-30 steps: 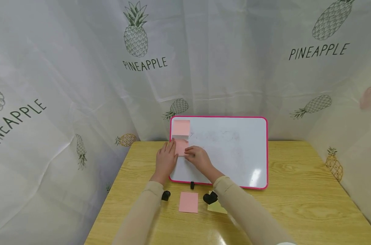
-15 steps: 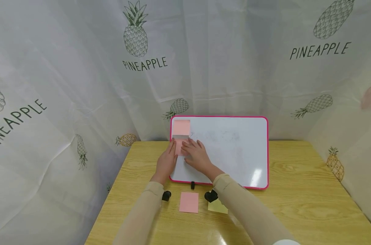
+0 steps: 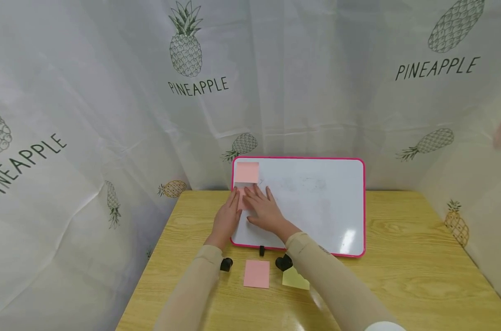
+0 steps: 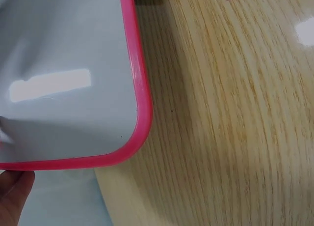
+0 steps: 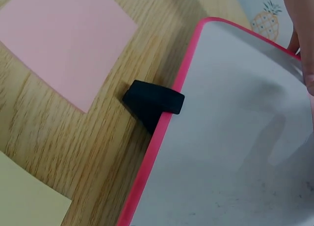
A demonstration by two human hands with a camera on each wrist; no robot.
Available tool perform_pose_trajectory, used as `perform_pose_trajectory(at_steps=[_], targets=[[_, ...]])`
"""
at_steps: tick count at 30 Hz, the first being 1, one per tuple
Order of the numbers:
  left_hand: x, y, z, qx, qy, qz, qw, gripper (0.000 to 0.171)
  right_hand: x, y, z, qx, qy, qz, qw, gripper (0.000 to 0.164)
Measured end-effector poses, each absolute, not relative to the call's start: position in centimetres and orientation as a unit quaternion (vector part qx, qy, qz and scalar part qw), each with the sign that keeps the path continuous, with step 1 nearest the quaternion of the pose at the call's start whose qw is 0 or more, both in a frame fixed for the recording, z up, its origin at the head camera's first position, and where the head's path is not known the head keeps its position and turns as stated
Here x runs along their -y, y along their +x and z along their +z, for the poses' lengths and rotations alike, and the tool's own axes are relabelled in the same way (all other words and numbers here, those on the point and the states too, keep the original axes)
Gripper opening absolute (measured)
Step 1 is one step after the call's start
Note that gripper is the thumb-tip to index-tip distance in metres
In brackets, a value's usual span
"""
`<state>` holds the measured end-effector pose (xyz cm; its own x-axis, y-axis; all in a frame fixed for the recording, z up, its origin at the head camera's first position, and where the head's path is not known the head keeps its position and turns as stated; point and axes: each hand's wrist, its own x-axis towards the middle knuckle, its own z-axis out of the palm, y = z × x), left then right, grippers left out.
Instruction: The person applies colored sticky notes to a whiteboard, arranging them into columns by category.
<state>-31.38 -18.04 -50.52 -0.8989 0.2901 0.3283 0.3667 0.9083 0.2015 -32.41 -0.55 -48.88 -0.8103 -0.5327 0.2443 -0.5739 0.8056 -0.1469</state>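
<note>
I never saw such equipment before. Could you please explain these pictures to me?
No robot here, only a person's bare hands. The wide view comes from a head camera, the smaller views from wrist cameras. On the light wooden table are a white rectangular board with a pink frame, a square pink paper pad and a pale yellow paper piece, partly hidden. The left hand holds the board's left edge; the right hand rests spread on a pink paper note, below another pink paper note.
</note>
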Motion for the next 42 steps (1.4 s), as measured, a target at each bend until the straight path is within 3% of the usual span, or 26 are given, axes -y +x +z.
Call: perform_pose_trajectory(at_steps=[24, 34, 42], targets=[[17.7, -31.1, -50.7, 0.970, -0.157, -0.129, 0.133, 0.068, -2.1, -31.6, -49.7, 0.950, 0.261, 0.118, 0.124, 0.071], [17.8, -29.9, -50.0, 0.957, -0.170, -0.127, 0.198, 0.043, -2.8, -30.4, -49.7, 0.939, 0.267, 0.162, 0.140, 0.065], [17.8, -28.4, -50.3, 0.945, -0.169, -0.207, 0.188, 0.034, -3.2, -28.9, -51.0, 0.925, 0.268, 0.214, 0.164, 0.058]])
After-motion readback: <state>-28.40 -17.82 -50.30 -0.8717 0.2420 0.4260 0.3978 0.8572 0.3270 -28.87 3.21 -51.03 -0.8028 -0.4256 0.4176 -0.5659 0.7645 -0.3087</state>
